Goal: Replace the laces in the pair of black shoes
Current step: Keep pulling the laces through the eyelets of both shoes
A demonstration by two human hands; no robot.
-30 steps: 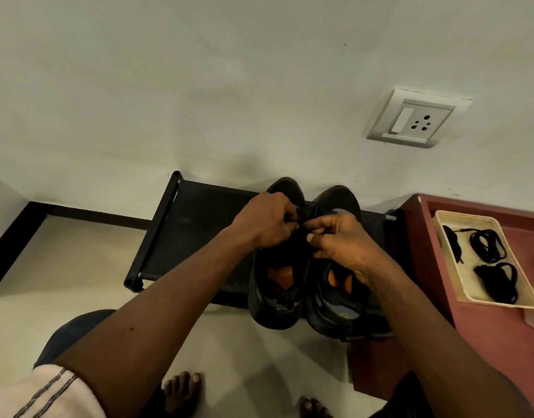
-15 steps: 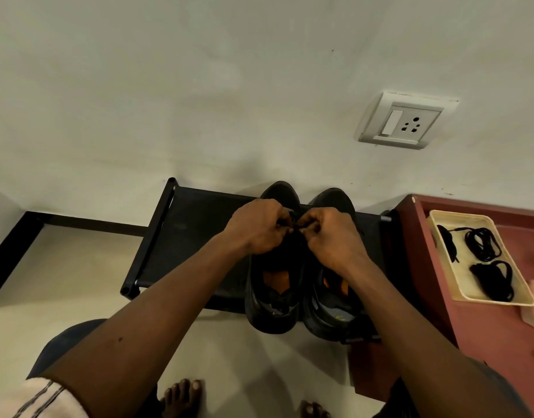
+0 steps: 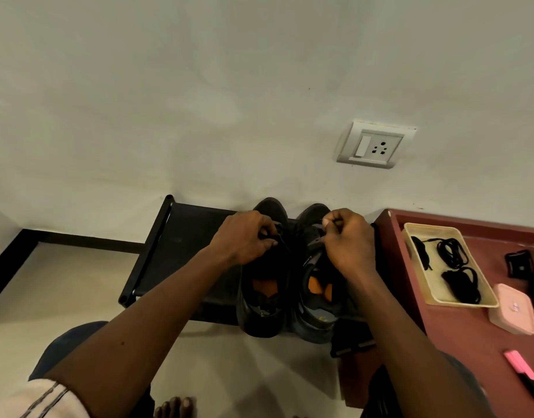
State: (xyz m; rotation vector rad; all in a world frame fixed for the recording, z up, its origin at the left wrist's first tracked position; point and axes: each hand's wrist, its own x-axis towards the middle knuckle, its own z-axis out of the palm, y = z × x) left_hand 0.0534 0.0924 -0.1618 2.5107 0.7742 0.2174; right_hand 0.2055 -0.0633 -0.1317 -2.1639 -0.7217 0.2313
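The two black shoes stand side by side on a low black rack by the wall, toes to the wall. The left shoe and the right shoe touch, and both show orange inside.

The left hand sits on top of the left shoe. Its fingers are curled and pinch a thin black lace. The right hand is over the right shoe, near its toe. Its fingers are curled too and pinch a bit of lace. I cannot tell which shoe that bit comes from.

To the right is a red-brown counter. A cream tray on it holds spare black laces. A pink box sits just beside the tray. A pink marker lies nearer the person. A white wall socket is up on the wall.
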